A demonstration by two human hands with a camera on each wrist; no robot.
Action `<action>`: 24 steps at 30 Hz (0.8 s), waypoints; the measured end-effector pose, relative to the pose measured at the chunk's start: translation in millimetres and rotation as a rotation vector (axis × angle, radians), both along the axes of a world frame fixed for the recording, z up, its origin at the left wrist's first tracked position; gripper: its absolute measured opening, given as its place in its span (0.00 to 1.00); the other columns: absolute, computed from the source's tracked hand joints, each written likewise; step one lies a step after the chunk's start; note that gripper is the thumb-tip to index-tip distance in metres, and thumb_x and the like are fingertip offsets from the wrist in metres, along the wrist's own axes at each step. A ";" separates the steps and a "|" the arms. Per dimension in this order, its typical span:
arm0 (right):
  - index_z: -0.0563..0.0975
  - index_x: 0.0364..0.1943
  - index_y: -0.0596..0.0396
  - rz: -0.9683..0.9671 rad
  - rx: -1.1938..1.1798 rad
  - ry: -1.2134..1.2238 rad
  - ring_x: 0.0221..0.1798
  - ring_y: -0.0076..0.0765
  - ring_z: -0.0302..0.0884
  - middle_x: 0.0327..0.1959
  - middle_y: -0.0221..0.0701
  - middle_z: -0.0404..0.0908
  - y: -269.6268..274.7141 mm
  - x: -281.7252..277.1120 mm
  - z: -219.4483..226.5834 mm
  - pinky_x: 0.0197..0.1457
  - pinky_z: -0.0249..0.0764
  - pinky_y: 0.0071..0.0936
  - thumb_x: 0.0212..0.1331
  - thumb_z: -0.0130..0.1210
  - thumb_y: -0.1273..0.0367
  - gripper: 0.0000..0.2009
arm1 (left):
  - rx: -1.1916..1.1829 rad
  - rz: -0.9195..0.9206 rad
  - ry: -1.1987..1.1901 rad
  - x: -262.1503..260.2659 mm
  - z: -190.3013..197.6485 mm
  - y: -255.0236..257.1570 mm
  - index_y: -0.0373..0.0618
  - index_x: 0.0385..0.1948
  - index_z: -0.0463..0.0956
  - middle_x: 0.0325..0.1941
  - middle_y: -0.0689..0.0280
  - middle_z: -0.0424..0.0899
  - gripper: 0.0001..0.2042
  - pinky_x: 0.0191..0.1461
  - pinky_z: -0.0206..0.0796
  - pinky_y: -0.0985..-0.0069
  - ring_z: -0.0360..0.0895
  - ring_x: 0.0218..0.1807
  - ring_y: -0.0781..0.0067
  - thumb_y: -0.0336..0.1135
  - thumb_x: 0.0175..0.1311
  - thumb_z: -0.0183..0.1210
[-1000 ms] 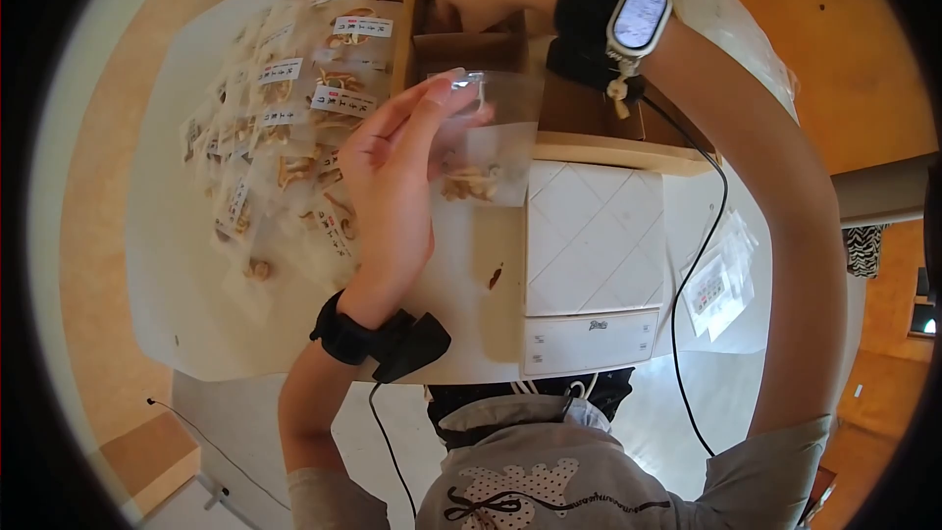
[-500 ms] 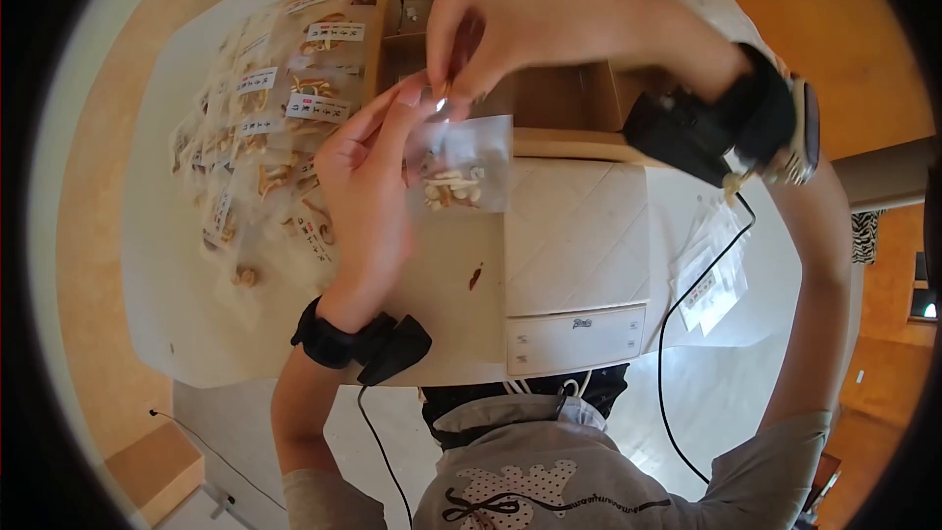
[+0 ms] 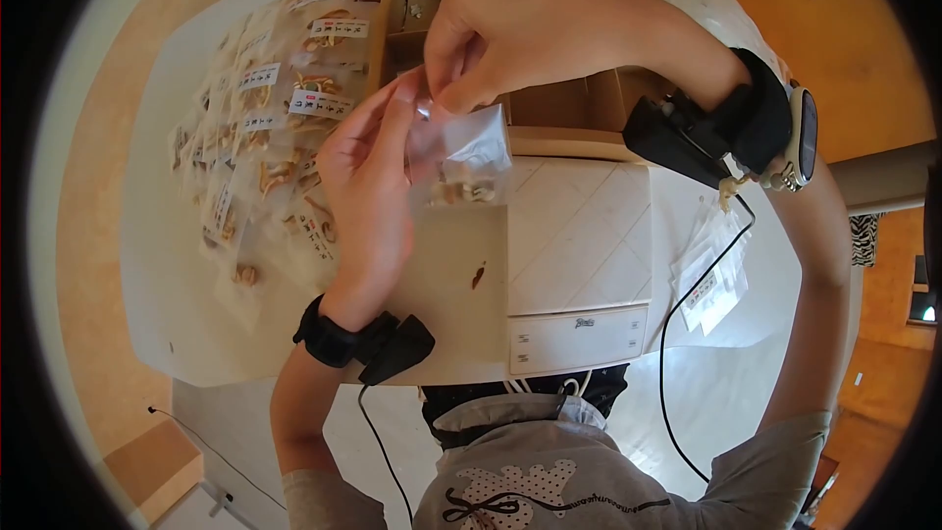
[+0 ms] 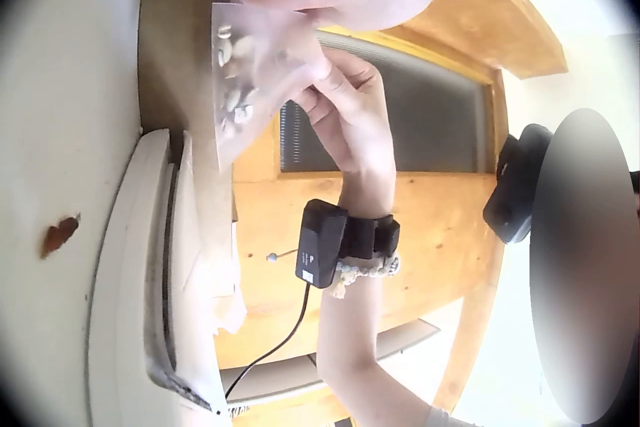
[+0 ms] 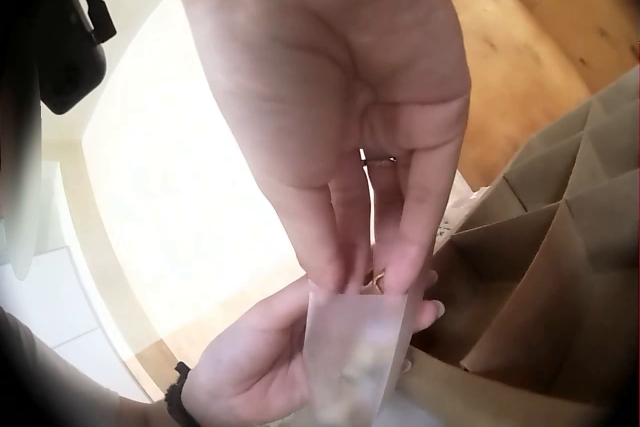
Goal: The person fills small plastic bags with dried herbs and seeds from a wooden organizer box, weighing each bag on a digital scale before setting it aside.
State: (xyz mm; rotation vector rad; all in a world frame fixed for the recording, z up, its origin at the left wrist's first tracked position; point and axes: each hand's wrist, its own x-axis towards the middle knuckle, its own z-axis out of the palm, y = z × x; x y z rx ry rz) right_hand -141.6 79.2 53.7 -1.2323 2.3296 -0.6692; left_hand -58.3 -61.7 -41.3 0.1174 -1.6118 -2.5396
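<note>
The head view looks steeply down on the worktop (image 3: 196, 314) from above. The left wrist view looks up close past the small bag (image 4: 245, 87); the right wrist view looks along the palm. All three share that bag.

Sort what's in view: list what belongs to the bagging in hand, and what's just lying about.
In hand:
- small clear bag with pale pieces inside
- left hand and right hand, both pinching its top
- divided box behind them

Lying about:
- labelled filled bags on the table's left
- white scale
- label sheets at right
- brown scrap
</note>
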 end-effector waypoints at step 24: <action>0.72 0.48 0.60 -0.254 0.328 0.319 0.47 0.42 0.75 0.41 0.44 0.78 -36.6 -113.2 -92.7 0.46 0.72 0.33 0.42 0.63 0.54 0.30 | -0.001 -0.176 -0.102 8.4 4.1 5.6 0.34 0.46 0.71 0.41 0.58 0.78 0.16 0.36 0.75 0.72 0.79 0.44 0.60 0.37 0.63 0.51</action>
